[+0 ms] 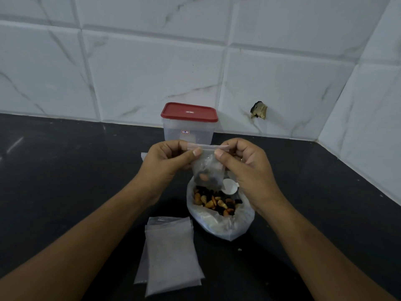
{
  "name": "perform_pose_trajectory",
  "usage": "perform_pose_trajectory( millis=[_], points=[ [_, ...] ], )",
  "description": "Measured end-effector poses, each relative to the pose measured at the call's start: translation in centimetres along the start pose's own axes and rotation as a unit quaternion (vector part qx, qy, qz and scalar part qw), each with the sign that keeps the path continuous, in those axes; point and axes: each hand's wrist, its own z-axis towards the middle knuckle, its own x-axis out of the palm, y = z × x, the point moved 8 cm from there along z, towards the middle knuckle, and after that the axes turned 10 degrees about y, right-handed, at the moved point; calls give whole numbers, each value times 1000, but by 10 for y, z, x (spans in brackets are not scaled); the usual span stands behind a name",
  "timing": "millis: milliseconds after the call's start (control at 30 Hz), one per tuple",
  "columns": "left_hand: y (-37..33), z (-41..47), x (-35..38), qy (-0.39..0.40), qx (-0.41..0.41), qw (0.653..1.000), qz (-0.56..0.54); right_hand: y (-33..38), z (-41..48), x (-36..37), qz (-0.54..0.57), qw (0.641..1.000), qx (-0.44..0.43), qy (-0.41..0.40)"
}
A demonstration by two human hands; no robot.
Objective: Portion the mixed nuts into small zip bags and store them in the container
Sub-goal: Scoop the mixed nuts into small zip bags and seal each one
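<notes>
1 cont. (195,129), 1 nut bag (223,224)

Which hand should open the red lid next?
Probably the left hand: it is right in front of the container with the red lid; the right hand sits further aside. Both pinch the small zip bag.

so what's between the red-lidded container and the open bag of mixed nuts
Head view: the small zip bag, pinched at its top by the left hand and right hand, hangs between them; the counter behind it is hidden.
</notes>
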Motion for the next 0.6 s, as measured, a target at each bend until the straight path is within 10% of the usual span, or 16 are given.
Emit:
perform_pose_trajectory(
  millis=[600],
  points=[
    [-2,-3,8,41,4,999,18,8,-2,13,-116,992,-15,55]
  ],
)
